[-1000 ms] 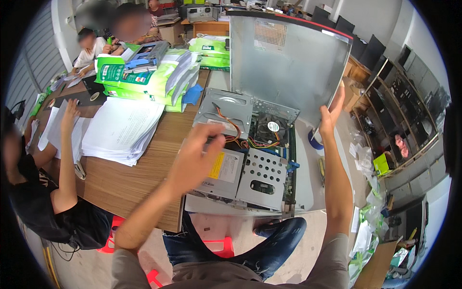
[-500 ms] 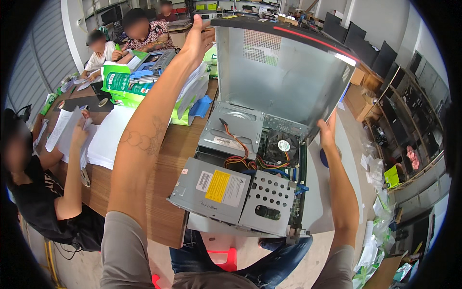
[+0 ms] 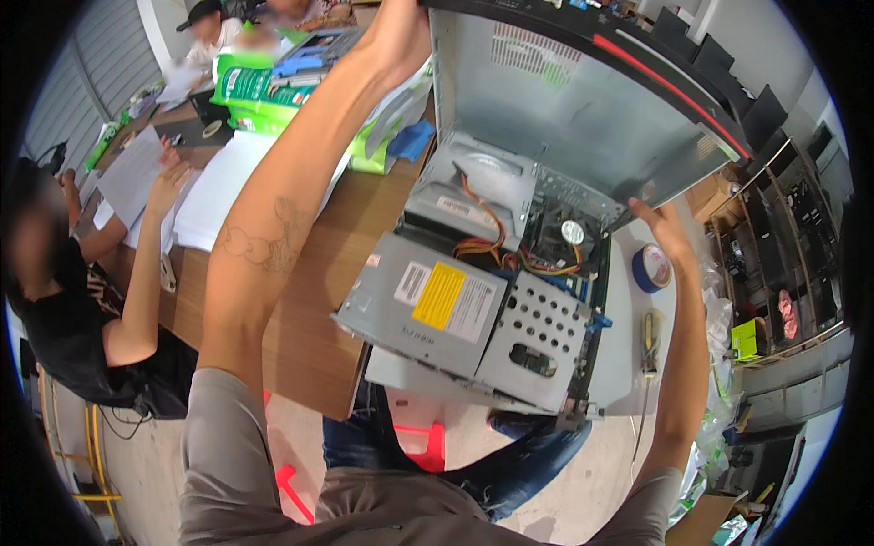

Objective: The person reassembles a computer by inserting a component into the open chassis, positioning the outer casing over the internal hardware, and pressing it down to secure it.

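Both hands hold the raised metal cover (image 3: 546,100) of a desktop computer, which has a black front with a red stripe. My left hand (image 3: 398,41) is closed on its upper left edge. At the lower right edge, my right hand (image 3: 665,229) grips it, thumb on the inner face and the other fingers partly hidden behind. Below lies the open computer case (image 3: 542,350). Inside are a drive with a yellow label (image 3: 446,296), another metal drive (image 3: 469,187), coloured cables (image 3: 496,237) and a cooling fan (image 3: 569,234). Whether the cover touches the case at the back, I cannot tell.
Right of the case are a blue tape roll (image 3: 651,268) and a yellow-handled screwdriver (image 3: 649,341). Paper stacks (image 3: 214,205) and green packages (image 3: 250,86) stand to the left. A person in black (image 3: 82,318) handles papers there; others sit farther back. A shelf rack (image 3: 774,246) stands at right.
The cover has tilted, its right front corner swinging out to the right, with both hands still on it. My view has shifted, and the screwdriver now shows beside the case.
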